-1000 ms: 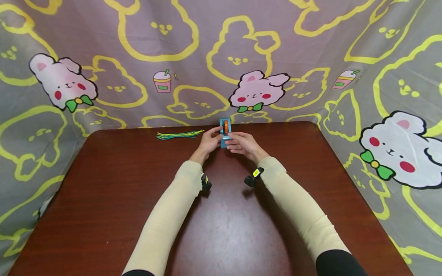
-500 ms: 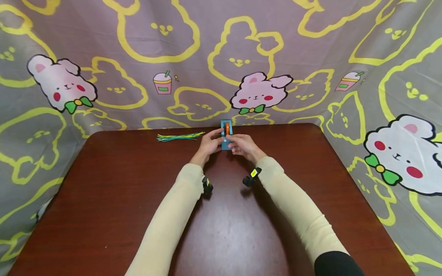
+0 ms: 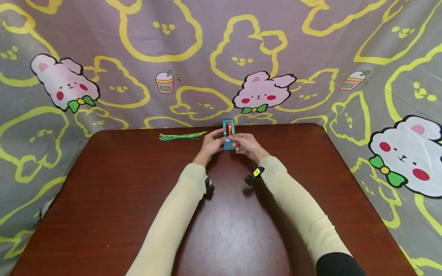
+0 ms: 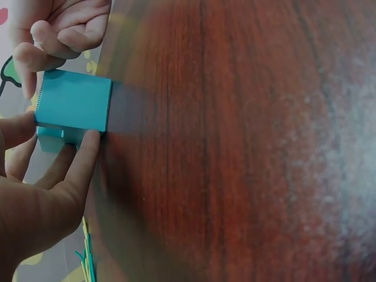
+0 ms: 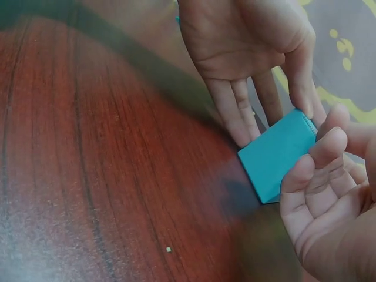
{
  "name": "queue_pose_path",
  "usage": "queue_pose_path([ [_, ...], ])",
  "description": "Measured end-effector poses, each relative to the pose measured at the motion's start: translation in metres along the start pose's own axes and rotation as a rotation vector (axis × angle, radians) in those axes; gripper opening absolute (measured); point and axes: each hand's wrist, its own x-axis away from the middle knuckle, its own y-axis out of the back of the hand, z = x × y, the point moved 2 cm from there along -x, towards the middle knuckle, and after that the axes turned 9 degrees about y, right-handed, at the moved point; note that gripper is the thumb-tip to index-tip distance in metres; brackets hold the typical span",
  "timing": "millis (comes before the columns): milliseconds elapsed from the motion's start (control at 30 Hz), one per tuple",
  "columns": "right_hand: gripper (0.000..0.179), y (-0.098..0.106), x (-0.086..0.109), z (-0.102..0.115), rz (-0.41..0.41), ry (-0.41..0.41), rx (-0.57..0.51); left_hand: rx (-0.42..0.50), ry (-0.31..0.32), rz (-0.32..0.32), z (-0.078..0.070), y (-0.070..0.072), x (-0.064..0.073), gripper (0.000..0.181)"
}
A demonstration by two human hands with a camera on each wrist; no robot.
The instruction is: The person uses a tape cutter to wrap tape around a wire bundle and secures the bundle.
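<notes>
A blue tape dispenser (image 3: 228, 145) with an orange roll core (image 3: 230, 129) stands near the table's back edge. My left hand (image 3: 212, 144) holds its left side, fingers along the wall and thumb by the toothed cutter, as the left wrist view shows on the blue body (image 4: 73, 101). At the cutter end, my right hand (image 3: 249, 144) pinches thumb and forefinger together, seemingly on the tape's end; the clear tape itself is hard to make out. Its other fingers (image 5: 295, 176) curl beside the dispenser's front face (image 5: 273, 154) in the right wrist view.
Left of the dispenser lies a bundle of thin yellow and blue-green strips (image 3: 181, 136). A patterned curtain (image 3: 193, 69) hangs close behind the brown table (image 3: 114, 199). One tiny pale green speck (image 5: 168, 249) sits on the tabletop.
The right hand's fingers have drawn in from a looser pose to a pinch at the cutter. My left hand stays at the dispenser's side; the view shifts slightly.
</notes>
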Motion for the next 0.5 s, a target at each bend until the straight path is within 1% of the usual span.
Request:
queue_pose_path([
  [100, 0.022, 0.0007, -0.0001, 0.0035, 0.002, -0.012, 0.007, 0.007, -0.003, -0.005, -0.0006, -0.001, 0.0007, 0.041],
  [300, 0.023, 0.0011, -0.0005, 0.0086, -0.001, -0.036, 0.025, -0.011, -0.01, -0.014, -0.0016, -0.002, 0.0017, 0.041],
  [500, 0.021, 0.0001, -0.0009, 0.0073, -0.03, -0.073, 0.007, -0.018, -0.001, -0.022, 0.0, -0.001, 0.0014, 0.04],
])
